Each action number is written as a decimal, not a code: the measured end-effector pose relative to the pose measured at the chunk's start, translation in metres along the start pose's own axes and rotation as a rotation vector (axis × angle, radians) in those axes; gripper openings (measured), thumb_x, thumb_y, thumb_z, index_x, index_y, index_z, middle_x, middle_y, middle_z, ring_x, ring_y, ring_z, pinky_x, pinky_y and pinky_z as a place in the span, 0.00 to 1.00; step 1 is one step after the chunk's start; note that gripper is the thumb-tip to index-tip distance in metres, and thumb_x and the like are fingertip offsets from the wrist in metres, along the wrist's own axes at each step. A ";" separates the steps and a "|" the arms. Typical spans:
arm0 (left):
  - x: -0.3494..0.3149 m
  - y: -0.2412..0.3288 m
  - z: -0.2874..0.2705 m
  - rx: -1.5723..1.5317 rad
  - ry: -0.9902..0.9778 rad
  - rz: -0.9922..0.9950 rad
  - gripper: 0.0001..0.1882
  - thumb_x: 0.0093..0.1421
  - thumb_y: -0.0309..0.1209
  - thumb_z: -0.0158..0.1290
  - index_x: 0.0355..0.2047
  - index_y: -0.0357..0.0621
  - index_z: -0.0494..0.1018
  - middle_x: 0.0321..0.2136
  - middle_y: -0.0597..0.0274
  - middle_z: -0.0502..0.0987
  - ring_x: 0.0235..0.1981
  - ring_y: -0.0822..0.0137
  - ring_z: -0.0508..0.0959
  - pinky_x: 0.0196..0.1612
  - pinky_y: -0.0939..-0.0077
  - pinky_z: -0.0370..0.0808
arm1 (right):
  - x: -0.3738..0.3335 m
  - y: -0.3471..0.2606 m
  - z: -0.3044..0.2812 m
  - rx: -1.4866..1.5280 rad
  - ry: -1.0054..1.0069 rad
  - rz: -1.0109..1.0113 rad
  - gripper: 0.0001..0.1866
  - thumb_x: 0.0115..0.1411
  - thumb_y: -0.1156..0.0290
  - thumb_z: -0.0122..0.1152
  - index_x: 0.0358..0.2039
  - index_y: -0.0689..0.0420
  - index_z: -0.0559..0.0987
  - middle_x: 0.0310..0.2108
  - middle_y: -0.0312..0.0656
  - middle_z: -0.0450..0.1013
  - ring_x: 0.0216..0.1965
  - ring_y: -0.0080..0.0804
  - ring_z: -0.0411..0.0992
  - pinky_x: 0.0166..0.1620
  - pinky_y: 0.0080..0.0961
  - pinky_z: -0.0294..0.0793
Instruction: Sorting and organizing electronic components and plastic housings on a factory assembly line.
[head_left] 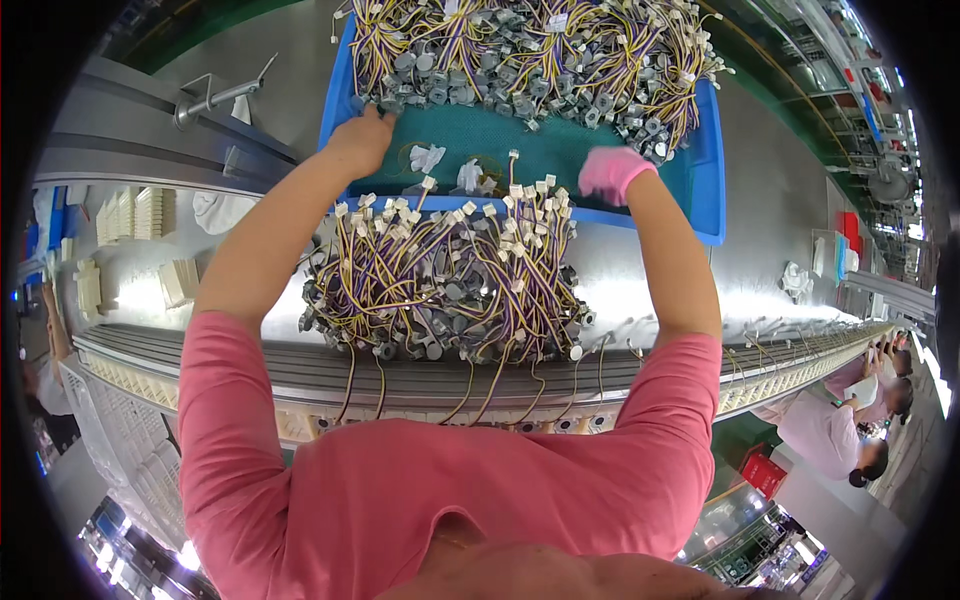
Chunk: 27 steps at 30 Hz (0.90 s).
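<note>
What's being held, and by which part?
Can't tell: the left hand is at grey parts in the blue bin, grip unclear; the gloved right hand is too blurred.

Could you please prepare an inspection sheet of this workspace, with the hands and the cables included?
Surface: shiny metal bench beneath a blue bin.
Job's things: wired grey parts heaped along the bin's far side; a second heap lies outside its near wall.
Clutter: crumpled white scrap in the bin.
Hands: left hand, bare, at grey parts near the bin's left end; right hand, pink-gloved, blurred, near the bin's right end, grip unclear.
Cables: yellow and purple wires, tangled, with white connectors.
Surroundings: other people at lower right.
</note>
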<state>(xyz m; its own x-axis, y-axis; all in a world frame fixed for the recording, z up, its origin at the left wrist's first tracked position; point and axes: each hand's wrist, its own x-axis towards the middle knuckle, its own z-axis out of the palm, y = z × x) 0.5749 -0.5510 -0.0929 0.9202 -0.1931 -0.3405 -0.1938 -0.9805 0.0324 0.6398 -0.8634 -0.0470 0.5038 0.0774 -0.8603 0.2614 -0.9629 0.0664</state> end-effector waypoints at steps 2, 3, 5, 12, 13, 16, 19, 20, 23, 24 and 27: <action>0.002 0.002 0.012 0.020 0.047 -0.028 0.19 0.45 0.21 0.46 0.40 0.34 0.61 0.37 0.38 0.65 0.32 0.50 0.73 0.31 0.65 0.73 | 0.007 -0.005 0.022 -0.144 0.135 -0.146 0.13 0.42 0.62 0.52 0.24 0.58 0.77 0.26 0.46 0.72 0.27 0.37 0.72 0.32 0.34 0.69; 0.005 0.005 0.016 0.050 0.062 -0.086 0.17 0.45 0.22 0.45 0.39 0.33 0.62 0.37 0.39 0.65 0.32 0.50 0.73 0.31 0.66 0.73 | 0.013 -0.007 0.028 -0.284 0.271 -0.293 0.14 0.43 0.62 0.52 0.27 0.57 0.77 0.26 0.46 0.72 0.27 0.37 0.72 0.32 0.35 0.69; 0.016 0.015 0.014 0.108 0.066 -0.115 0.16 0.46 0.22 0.45 0.37 0.33 0.62 0.36 0.39 0.65 0.32 0.51 0.73 0.31 0.66 0.73 | 0.018 -0.012 0.035 0.041 0.257 -0.300 0.15 0.42 0.62 0.53 0.29 0.56 0.77 0.27 0.45 0.72 0.28 0.40 0.72 0.33 0.34 0.69; 0.001 0.008 0.017 0.030 0.155 -0.041 0.12 0.45 0.22 0.45 0.33 0.33 0.65 0.32 0.42 0.67 0.32 0.53 0.74 0.30 0.67 0.73 | 0.053 -0.099 0.015 0.550 0.152 -0.624 0.15 0.42 0.65 0.55 0.30 0.61 0.73 0.21 0.43 0.72 0.24 0.28 0.71 0.29 0.22 0.71; -0.002 0.011 0.015 0.059 0.191 -0.071 0.12 0.45 0.22 0.45 0.32 0.33 0.65 0.32 0.43 0.68 0.31 0.54 0.74 0.30 0.68 0.73 | 0.047 -0.098 0.012 0.684 0.183 -0.688 0.16 0.43 0.65 0.55 0.31 0.62 0.72 0.21 0.42 0.71 0.24 0.27 0.71 0.28 0.21 0.71; 0.005 0.010 0.024 0.172 0.263 -0.051 0.11 0.45 0.22 0.45 0.32 0.34 0.66 0.32 0.45 0.68 0.30 0.57 0.74 0.29 0.70 0.73 | 0.031 -0.080 -0.009 0.594 0.140 -0.583 0.11 0.41 0.68 0.53 0.25 0.63 0.73 0.20 0.40 0.71 0.20 0.27 0.70 0.25 0.19 0.70; 0.012 0.013 0.020 0.177 0.225 -0.080 0.11 0.44 0.22 0.45 0.31 0.34 0.67 0.31 0.47 0.69 0.29 0.58 0.74 0.29 0.71 0.73 | 0.047 -0.062 -0.005 0.425 0.052 -0.388 0.10 0.41 0.70 0.52 0.23 0.63 0.74 0.19 0.42 0.71 0.19 0.28 0.70 0.25 0.20 0.70; 0.014 0.012 0.020 0.173 0.225 -0.086 0.11 0.44 0.22 0.45 0.31 0.34 0.67 0.31 0.47 0.69 0.29 0.58 0.74 0.29 0.71 0.73 | 0.053 -0.059 0.001 0.465 0.043 -0.287 0.10 0.41 0.70 0.51 0.24 0.63 0.74 0.19 0.43 0.72 0.19 0.29 0.71 0.25 0.22 0.70; 0.014 0.008 0.020 0.161 0.198 -0.074 0.10 0.45 0.23 0.46 0.30 0.34 0.67 0.30 0.48 0.69 0.30 0.58 0.74 0.30 0.71 0.73 | 0.053 -0.085 0.001 -0.105 0.296 -0.506 0.08 0.43 0.71 0.50 0.22 0.63 0.74 0.19 0.44 0.72 0.20 0.30 0.72 0.26 0.22 0.71; 0.009 0.004 0.019 0.106 0.193 -0.047 0.11 0.45 0.23 0.46 0.31 0.35 0.67 0.31 0.47 0.69 0.30 0.56 0.74 0.32 0.70 0.72 | 0.026 -0.103 -0.007 0.292 0.113 -0.410 0.10 0.35 0.72 0.54 0.22 0.62 0.73 0.20 0.44 0.71 0.21 0.32 0.71 0.25 0.23 0.70; 0.009 -0.002 0.020 -0.152 0.128 0.072 0.17 0.44 0.23 0.47 0.37 0.36 0.63 0.32 0.47 0.68 0.32 0.51 0.72 0.37 0.67 0.70 | 0.035 -0.125 -0.003 0.622 0.116 -0.517 0.17 0.36 0.72 0.55 0.30 0.64 0.71 0.25 0.49 0.71 0.23 0.35 0.71 0.28 0.26 0.71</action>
<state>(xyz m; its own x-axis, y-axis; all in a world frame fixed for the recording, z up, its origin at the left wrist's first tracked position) 0.5769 -0.5504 -0.1146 0.9432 -0.2568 -0.2107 -0.2162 -0.9562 0.1975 0.6271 -0.7401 -0.0840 0.5358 0.5446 -0.6453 -0.0031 -0.7629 -0.6465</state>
